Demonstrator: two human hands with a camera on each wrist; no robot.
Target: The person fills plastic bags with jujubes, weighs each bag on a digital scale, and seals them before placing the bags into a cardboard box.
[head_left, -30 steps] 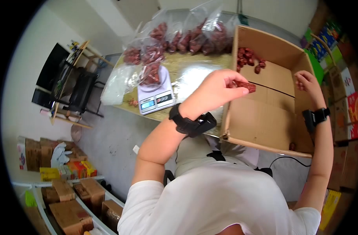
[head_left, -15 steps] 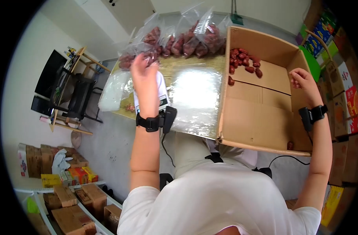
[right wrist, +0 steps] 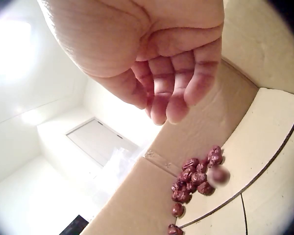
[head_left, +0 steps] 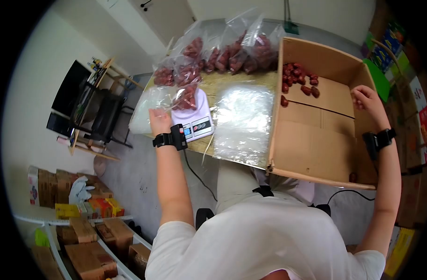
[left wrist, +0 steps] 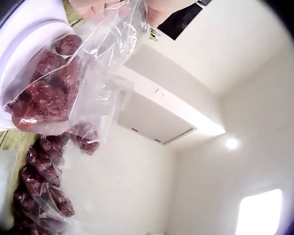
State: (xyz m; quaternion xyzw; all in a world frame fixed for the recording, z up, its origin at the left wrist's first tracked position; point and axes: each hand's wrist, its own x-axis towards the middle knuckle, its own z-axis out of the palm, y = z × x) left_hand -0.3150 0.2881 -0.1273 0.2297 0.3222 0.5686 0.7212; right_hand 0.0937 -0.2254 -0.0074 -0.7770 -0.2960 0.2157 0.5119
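A clear plastic bag of red dates (head_left: 186, 97) lies on the white kitchen scale (head_left: 197, 122) at the table's left end. My left hand (head_left: 159, 119) is just left of the scale. In the left wrist view its fingertips (left wrist: 104, 7) pinch the open edge of the bag (left wrist: 53, 93), which rests on the scale's platform (left wrist: 20, 45). My right hand (head_left: 365, 100) hovers at the right wall of the open cardboard box (head_left: 316, 140). In the right wrist view its fingers (right wrist: 172, 83) curl loosely and hold nothing, above loose dates (right wrist: 195, 175) on the box floor.
Several filled bags of dates (head_left: 222, 46) line the table's far edge. A stack of flat empty plastic bags (head_left: 243, 116) lies between scale and box. More clear bags (head_left: 145, 105) lie left of the scale. Cartons (head_left: 78, 205) and a chair (head_left: 99, 116) stand on the floor at left.
My left hand left the box, where it held dates, reached to the bag on the scale, and now sits lower left of it, pinching the bag's edge. The right hand stayed put.
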